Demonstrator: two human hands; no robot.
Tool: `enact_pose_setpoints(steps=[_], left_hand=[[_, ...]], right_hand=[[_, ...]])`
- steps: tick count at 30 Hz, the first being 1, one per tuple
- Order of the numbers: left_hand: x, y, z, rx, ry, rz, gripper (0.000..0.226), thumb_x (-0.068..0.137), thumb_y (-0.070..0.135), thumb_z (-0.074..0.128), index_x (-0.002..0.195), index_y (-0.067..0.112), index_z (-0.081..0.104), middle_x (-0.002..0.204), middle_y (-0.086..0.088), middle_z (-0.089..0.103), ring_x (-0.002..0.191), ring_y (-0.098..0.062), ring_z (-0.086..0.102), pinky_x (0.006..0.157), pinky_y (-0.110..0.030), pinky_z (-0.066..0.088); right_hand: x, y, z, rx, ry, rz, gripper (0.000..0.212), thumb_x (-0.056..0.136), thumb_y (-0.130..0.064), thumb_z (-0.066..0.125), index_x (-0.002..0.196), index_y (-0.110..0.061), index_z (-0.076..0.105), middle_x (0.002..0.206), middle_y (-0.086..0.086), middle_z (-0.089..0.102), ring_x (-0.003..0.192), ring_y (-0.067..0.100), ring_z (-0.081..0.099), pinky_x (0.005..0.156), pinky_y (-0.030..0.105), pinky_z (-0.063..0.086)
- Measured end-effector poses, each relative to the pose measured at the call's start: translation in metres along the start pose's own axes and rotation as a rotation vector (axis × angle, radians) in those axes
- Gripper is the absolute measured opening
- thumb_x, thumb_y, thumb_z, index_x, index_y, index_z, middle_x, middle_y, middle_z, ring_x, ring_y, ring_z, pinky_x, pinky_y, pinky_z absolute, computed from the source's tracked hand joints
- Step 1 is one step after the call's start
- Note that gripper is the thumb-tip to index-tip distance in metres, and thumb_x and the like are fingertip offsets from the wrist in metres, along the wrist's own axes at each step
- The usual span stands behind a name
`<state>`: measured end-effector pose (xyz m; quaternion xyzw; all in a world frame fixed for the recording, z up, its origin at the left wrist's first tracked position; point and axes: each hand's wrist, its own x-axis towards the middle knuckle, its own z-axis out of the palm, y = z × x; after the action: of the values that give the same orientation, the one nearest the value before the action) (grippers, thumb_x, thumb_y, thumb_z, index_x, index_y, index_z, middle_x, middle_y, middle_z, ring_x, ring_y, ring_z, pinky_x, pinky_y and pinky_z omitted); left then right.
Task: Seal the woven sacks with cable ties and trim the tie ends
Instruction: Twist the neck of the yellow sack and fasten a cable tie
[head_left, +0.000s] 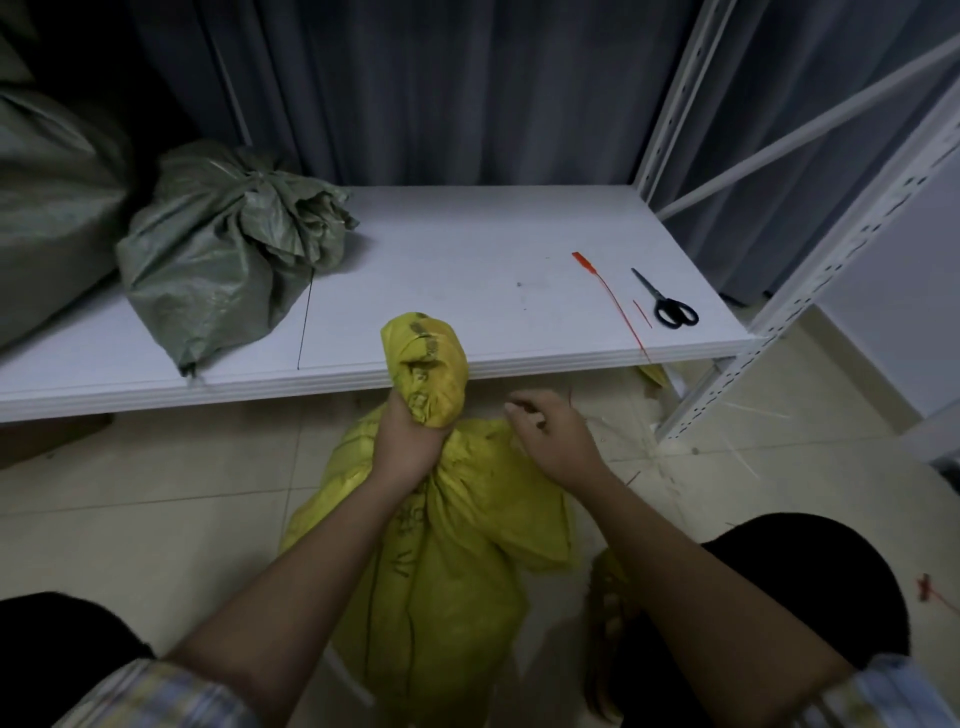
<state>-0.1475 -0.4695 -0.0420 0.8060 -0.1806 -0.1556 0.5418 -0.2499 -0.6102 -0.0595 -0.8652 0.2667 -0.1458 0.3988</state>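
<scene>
The left hand grips the gathered neck of the yellow woven sack just below the white shelf; the right hand hovers beside it, fingers loosely curled.

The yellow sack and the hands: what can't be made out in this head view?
- Yellow sack: its neck is covered by the left hand, so any tie there is hidden.
- Right hand: seen from the back; whether its fingers pinch something thin is too blurred to tell.
- Sack's print: too dark and creased to read.
- Green sack: its tie is too small to see.
</scene>
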Motion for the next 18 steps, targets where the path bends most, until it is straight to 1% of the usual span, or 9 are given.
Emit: enact_pose_setpoints(steps=[1,3,6,8,9,10,12,15,18], left_hand=[[0.0,0.003,0.003,0.027,0.003,-0.002,0.055,0.074,0.031,0.07,0.121,0.009,0.054,0.119,-0.011,0.061,0.108,-0.025,0.056,0.082,-0.022,0.036],[0.002,0.006,0.011,0.105,-0.002,-0.004,0.062,0.067,0.041,0.064,0.12,0.01,0.054,0.118,-0.011,0.061,0.108,-0.028,0.057,0.084,-0.028,0.042],[0.009,0.004,0.022,0.211,-0.007,-0.033,0.071,0.064,0.05,0.06,0.123,0.011,0.051,0.119,-0.012,0.061,0.109,-0.033,0.058,0.09,-0.04,0.048],[0.012,0.007,0.031,0.265,-0.023,-0.056,0.074,0.065,0.054,0.056,0.126,0.013,0.047,0.121,-0.012,0.06,0.109,-0.034,0.057,0.09,-0.041,0.048],[0.014,0.009,0.036,0.288,-0.036,-0.066,0.075,0.066,0.056,0.054,0.127,0.014,0.045,0.122,-0.011,0.059,0.109,-0.034,0.057,0.089,-0.041,0.048],[0.017,0.011,0.041,0.315,-0.046,-0.077,0.075,0.067,0.058,0.053,0.127,0.014,0.044,0.121,-0.011,0.059,0.108,-0.034,0.057,0.088,-0.041,0.048],[0.025,0.011,0.052,0.394,-0.061,-0.075,0.069,0.074,0.056,0.055,0.125,0.012,0.043,0.119,-0.012,0.06,0.106,-0.036,0.058,0.085,-0.041,0.048],[0.037,0.006,0.067,0.556,-0.074,-0.024,0.052,0.084,0.043,0.06,0.118,0.008,0.042,0.113,-0.016,0.063,0.101,-0.037,0.06,0.08,-0.041,0.047],[0.047,-0.001,0.082,0.689,-0.104,0.015,0.047,0.085,0.039,0.058,0.116,0.008,0.041,0.108,-0.014,0.063,0.098,-0.035,0.06,0.077,-0.038,0.043]], right_hand=[[0.008,0.003,-0.006,-0.023,0.051,0.008,0.028,0.092,-0.022,0.057,0.116,-0.009,0.065,0.115,0.009,0.063,0.105,0.02,0.058,0.088,0.026,0.045],[0.024,0.012,-0.018,-0.039,0.129,0.036,0.025,0.09,-0.012,0.056,0.112,-0.006,0.067,0.113,0.012,0.065,0.104,0.024,0.06,0.086,0.025,0.043],[0.044,0.025,-0.035,0.004,0.185,0.096,0.025,0.09,-0.008,0.053,0.11,-0.003,0.067,0.113,0.013,0.065,0.102,0.024,0.061,0.084,0.024,0.043],[0.055,0.036,-0.047,-0.019,0.206,0.108,0.025,0.092,-0.008,0.052,0.112,-0.001,0.065,0.112,0.014,0.065,0.093,0.024,0.061,0.078,0.023,0.042],[0.06,0.043,-0.052,-0.037,0.22,0.106,0.026,0.092,-0.008,0.051,0.112,0.0,0.065,0.112,0.016,0.065,0.091,0.026,0.061,0.078,0.023,0.041],[0.067,0.05,-0.057,-0.057,0.233,0.11,0.026,0.092,-0.007,0.051,0.112,0.001,0.065,0.113,0.017,0.065,0.094,0.027,0.062,0.079,0.023,0.041],[0.083,0.065,-0.063,-0.121,0.252,0.121,0.026,0.092,-0.006,0.05,0.112,0.002,0.066,0.114,0.018,0.065,0.103,0.029,0.061,0.083,0.024,0.041],[0.107,0.083,-0.065,-0.276,0.273,0.135,0.027,0.093,-0.007,0.047,0.111,0.002,0.066,0.111,0.02,0.065,0.102,0.031,0.061,0.083,0.028,0.045],[0.131,0.099,-0.062,-0.457,0.276,0.138,0.029,0.095,-0.005,0.041,0.113,0.004,0.062,0.118,0.022,0.058,0.108,0.034,0.052,0.083,0.035,0.044]])
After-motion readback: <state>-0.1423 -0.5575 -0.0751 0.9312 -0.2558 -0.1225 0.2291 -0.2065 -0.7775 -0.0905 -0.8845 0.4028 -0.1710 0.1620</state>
